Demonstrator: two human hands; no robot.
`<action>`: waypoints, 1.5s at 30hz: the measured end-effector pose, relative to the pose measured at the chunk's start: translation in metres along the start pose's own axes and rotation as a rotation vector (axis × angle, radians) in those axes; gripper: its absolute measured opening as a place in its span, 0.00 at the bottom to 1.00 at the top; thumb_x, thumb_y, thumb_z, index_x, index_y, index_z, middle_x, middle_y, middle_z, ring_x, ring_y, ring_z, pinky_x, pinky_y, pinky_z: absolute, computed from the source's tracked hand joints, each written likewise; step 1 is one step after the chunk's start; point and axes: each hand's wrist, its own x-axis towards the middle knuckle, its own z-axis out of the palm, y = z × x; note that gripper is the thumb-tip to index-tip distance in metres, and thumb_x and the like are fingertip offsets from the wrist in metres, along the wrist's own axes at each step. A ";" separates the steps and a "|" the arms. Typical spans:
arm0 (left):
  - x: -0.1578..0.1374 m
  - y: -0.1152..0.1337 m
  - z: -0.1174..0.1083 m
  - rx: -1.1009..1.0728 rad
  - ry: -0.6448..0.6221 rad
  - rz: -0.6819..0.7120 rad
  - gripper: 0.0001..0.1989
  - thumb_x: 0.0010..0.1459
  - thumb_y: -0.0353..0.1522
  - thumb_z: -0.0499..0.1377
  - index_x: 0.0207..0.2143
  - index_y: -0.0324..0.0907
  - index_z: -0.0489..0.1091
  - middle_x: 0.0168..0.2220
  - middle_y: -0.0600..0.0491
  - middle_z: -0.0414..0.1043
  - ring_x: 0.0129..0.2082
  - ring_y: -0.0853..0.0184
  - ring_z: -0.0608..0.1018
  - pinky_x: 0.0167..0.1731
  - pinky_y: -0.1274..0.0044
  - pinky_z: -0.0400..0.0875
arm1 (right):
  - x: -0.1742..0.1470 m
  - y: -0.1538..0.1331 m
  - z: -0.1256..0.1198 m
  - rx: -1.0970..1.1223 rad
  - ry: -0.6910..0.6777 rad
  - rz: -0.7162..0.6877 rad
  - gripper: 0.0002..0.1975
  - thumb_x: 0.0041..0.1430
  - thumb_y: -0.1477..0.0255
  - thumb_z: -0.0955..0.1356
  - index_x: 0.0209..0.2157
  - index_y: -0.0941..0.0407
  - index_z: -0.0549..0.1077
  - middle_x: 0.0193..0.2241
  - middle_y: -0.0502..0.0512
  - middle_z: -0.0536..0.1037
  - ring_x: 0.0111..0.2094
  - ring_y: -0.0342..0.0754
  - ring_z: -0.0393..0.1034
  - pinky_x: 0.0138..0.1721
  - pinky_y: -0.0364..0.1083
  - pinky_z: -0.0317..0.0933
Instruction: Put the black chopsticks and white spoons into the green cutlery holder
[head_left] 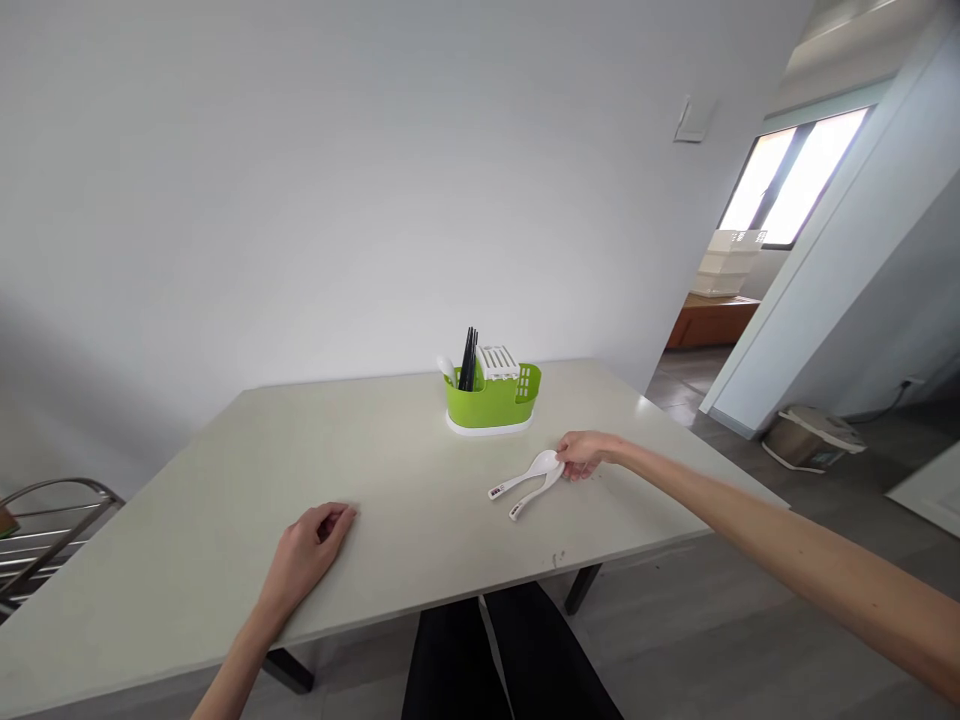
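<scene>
My right hand (582,454) is at the right of the table, its fingers closed around the bowl ends of two white soup spoons (541,466). Their handles fan out to the left, with small dark marks at the tips. My left hand (309,552) rests on its side near the front edge with the fingers curled in and nothing seen in them. Beyond the spoons stands a green cutlery holder (491,406) on a white base. Black chopsticks (469,360) and another white spoon (446,369) stand upright in its left compartment; a white slotted cover (498,362) tops its middle.
The pale table (405,520) meets a white wall (360,200) at the back. A metal rack (56,540) stands off the left side. On the floor to the right is a rice-cooker-like appliance (810,440). My legs (480,660) are below the front edge.
</scene>
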 end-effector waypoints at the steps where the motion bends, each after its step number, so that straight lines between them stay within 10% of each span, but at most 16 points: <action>1: 0.000 -0.001 0.000 0.002 0.006 0.007 0.29 0.64 0.57 0.52 0.39 0.45 0.80 0.34 0.49 0.83 0.31 0.59 0.80 0.31 0.73 0.70 | 0.000 0.000 -0.002 0.006 -0.012 0.001 0.13 0.73 0.63 0.70 0.41 0.60 0.77 0.36 0.51 0.80 0.33 0.43 0.76 0.35 0.44 0.73; 23: 0.001 0.004 0.001 0.042 0.011 -0.056 0.27 0.63 0.57 0.54 0.39 0.47 0.80 0.34 0.51 0.83 0.31 0.60 0.79 0.32 0.74 0.70 | -0.009 0.009 -0.013 0.149 -0.271 -0.031 0.12 0.55 0.72 0.78 0.30 0.60 0.73 0.27 0.52 0.78 0.28 0.41 0.73 0.37 0.41 0.72; 32: -0.003 0.011 0.000 0.017 0.026 -0.059 0.26 0.63 0.56 0.54 0.37 0.46 0.80 0.32 0.51 0.82 0.30 0.61 0.79 0.31 0.74 0.71 | -0.055 -0.041 -0.032 0.159 -0.404 -0.240 0.12 0.57 0.66 0.77 0.34 0.57 0.74 0.32 0.50 0.76 0.31 0.41 0.69 0.38 0.41 0.67; 35: -0.003 0.009 0.000 0.010 0.035 -0.047 0.27 0.63 0.56 0.54 0.37 0.46 0.80 0.33 0.50 0.82 0.30 0.60 0.79 0.30 0.74 0.71 | -0.084 -0.076 -0.056 0.079 -0.222 -0.414 0.10 0.65 0.64 0.71 0.35 0.56 0.72 0.33 0.53 0.76 0.31 0.43 0.69 0.39 0.44 0.67; 41: -0.002 0.003 0.002 -0.002 0.025 -0.065 0.27 0.63 0.58 0.54 0.38 0.46 0.80 0.35 0.49 0.83 0.31 0.59 0.80 0.31 0.73 0.72 | -0.112 -0.152 -0.089 -0.557 0.651 -0.416 0.17 0.73 0.68 0.58 0.31 0.55 0.69 0.28 0.57 0.76 0.29 0.49 0.69 0.30 0.46 0.56; 45: -0.003 0.001 0.003 -0.027 0.015 -0.062 0.27 0.63 0.57 0.54 0.38 0.47 0.80 0.35 0.49 0.83 0.31 0.59 0.80 0.30 0.73 0.72 | -0.101 -0.189 -0.084 -0.773 0.865 -0.433 0.14 0.72 0.73 0.58 0.35 0.57 0.72 0.29 0.61 0.75 0.29 0.53 0.70 0.29 0.48 0.53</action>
